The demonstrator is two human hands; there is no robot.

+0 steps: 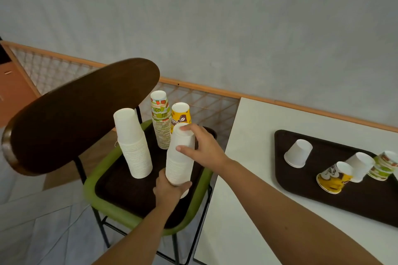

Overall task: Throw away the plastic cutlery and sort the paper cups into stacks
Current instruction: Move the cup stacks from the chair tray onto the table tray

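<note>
The left hand [170, 187] curls its fingers and thumb round the lower end of a held stack of white cups [180, 157]. The right hand [203, 148] pinches the topmost cup, with its thumb on the cup's side and its fingers over the closed base. This stack stands nearly upright, its long axis leaning a little to the right at the top. The cups are turned upside down, bases up and mouths down. Whether its lower end touches the tray cannot be told, as the left hand covers it.

It is over a dark tray [129, 187] that lies on the green seat of a chair [101, 170]. On the same tray stand three more upturned stacks: a tall white stack [133, 146] to the left, a fruit-patterned stack [160, 122] behind, and a yellow stack [181, 115] just beside it.

To the right, on the white counter [247, 178], a second dark tray [366, 204] carries loose cups. A single white cup [298, 153] stands mouth down. A yellow cup [333, 178], another white cup [359, 165] and a fruit-patterned cup [383, 164] lie on their sides close together.
</note>
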